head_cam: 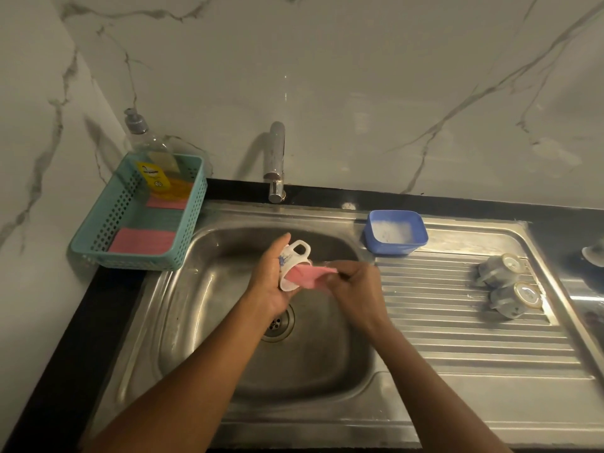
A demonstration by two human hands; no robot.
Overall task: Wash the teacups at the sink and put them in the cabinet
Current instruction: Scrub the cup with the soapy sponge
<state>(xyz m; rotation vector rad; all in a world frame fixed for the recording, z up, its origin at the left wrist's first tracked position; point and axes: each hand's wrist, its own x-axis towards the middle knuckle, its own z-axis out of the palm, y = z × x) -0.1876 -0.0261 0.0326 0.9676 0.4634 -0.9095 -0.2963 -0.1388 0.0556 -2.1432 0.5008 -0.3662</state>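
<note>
Over the steel sink basin my left hand grips a white teacup tilted on its side, handle up, mouth toward the right. A pink cloth reaches into the cup's mouth, and my right hand pinches its other end. Two more teacups lie upside down on the ribbed drainboard at the right. No water is seen coming from the tap.
A teal basket at the left holds a soap pump bottle and pink cloths. A blue tub with white foam stands at the sink's back right. The drain lies under my hands. Marble wall behind.
</note>
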